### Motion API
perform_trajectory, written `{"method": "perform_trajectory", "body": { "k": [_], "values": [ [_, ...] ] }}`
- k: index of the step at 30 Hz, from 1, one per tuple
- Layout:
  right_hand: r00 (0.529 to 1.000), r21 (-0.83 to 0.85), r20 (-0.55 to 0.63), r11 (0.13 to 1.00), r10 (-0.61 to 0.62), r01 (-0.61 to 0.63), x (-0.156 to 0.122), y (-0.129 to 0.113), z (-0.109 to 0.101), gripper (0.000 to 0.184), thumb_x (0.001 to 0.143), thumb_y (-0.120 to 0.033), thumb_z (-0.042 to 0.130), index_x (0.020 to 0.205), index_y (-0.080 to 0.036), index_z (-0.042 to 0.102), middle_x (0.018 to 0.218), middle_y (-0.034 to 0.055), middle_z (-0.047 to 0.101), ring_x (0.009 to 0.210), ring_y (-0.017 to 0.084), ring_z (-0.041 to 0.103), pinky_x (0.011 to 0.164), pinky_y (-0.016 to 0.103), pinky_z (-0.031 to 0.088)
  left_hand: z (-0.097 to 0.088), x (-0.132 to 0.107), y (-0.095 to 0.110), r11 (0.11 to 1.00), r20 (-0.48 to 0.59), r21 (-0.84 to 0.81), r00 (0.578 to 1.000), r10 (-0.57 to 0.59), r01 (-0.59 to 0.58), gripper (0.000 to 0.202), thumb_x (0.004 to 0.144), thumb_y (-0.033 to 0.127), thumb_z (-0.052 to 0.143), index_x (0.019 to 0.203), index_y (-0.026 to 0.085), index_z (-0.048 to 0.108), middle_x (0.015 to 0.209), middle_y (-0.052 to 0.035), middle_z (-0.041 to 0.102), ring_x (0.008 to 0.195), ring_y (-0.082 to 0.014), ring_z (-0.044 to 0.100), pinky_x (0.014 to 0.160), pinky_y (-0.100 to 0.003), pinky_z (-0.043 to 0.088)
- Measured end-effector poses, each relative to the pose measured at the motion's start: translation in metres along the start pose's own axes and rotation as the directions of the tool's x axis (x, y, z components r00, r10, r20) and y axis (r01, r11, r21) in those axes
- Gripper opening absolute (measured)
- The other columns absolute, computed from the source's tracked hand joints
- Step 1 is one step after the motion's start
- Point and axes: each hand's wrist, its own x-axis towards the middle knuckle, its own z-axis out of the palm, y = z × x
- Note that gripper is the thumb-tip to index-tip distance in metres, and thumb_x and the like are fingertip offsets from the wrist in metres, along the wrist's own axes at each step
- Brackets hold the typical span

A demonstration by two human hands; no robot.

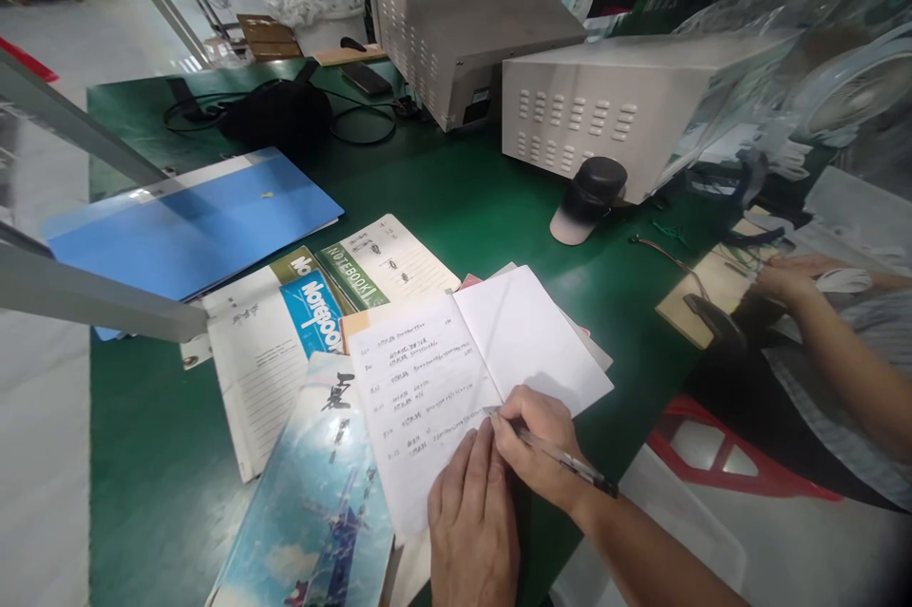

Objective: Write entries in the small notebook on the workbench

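An open notebook (420,388) lies tilted on the green table, its left page filled with several lines of handwriting and its right page blank. My right hand (545,441) is closed round a pen (562,460), whose tip is at the lower part of the written page near the fold. Flat on the lower edge of that page rests my left hand (474,521), fingers stretched out and holding nothing. Under and beside the open notebook are a blue illustrated notebook (313,493) and several other notebooks, one with a green label (356,275).
A blue folder (199,218) lies at the left by a grey metal post (92,289). Two beige metal cases (605,104) stand at the back, with a black-lidded cup (588,199) before them. At the right, another person's hand (784,275) is over a wooden board (694,303).
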Motion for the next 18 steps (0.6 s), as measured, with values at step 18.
{"method": "perform_trajectory", "body": {
  "k": [18],
  "values": [
    [1.000,-0.003,0.025,1.000,0.015,-0.015,0.0010,-0.0017,0.0005,0.014,0.081,-0.020,0.050,0.067,-0.022,0.046,0.058,-0.0031,0.056,0.053,0.011,0.053,0.049,0.023,0.042,-0.0044,0.0031,0.0014,1.000,0.036,0.020,0.999,-0.001,0.000,0.039,0.087,0.008,0.043,0.124,0.014,0.052,0.124,-0.0066,0.060,0.115,-0.0224,0.049,0.091,-0.037,0.038]
  ]
}}
